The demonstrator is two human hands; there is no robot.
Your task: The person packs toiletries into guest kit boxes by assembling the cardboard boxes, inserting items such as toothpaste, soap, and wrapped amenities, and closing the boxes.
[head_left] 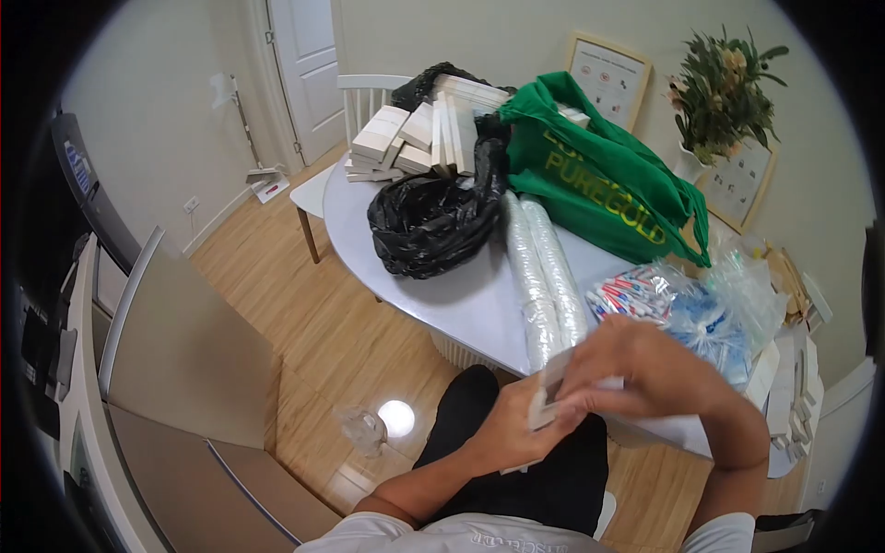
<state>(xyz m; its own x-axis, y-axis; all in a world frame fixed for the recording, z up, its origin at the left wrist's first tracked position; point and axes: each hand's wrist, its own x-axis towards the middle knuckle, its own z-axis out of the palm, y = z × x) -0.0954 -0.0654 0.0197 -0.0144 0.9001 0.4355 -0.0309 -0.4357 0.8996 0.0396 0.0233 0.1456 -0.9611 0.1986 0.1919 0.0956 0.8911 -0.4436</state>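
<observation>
Over my lap, my left hand (516, 424) is wrapped round a small white box (541, 408), seen edge-on. My right hand (622, 364) bends over the top of that box, its fingers pressed together at the box's upper end; what they pinch is blurred. Just beyond my hands, two long rolls of clear-wrapped cups (544, 276) lie side by side on the table (415, 300). To the right of the rolls is a clear bag of red, white and blue small packets (631, 293), and beside it a clear bag with blue contents (705, 327).
Black plastic bag (433, 221), stacked white boxes (380, 134) and green cloth bag (599, 184) stand on the table's far side. More white boxes (793, 396) lie at right. A flower vase (689, 164) is behind. A clear plastic bag (362, 430) lies on the floor.
</observation>
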